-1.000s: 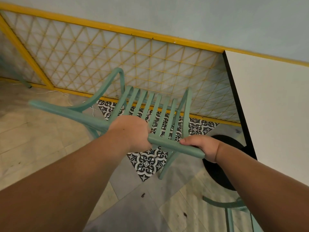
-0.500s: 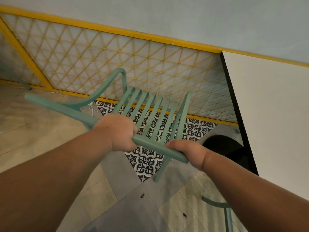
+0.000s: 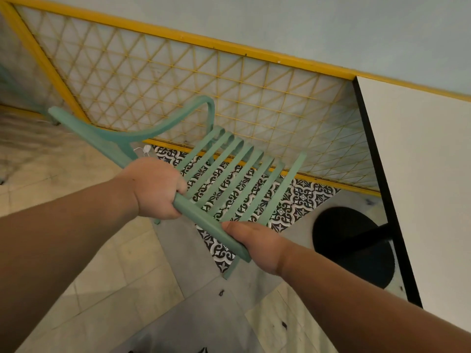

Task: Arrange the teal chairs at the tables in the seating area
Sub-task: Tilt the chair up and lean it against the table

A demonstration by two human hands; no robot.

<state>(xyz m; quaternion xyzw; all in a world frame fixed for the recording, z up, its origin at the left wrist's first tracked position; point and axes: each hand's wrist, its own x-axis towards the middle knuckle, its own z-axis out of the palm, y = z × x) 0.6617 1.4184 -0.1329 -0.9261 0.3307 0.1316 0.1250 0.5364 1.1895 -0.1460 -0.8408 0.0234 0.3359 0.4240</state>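
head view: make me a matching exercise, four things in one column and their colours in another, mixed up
Things:
1. chair
2. table top
3. table base
4. lattice frame

Colours:
a. black
b. yellow
c. teal
d. white

Pairs: 1-c, 2-d, 3-a, 4-b
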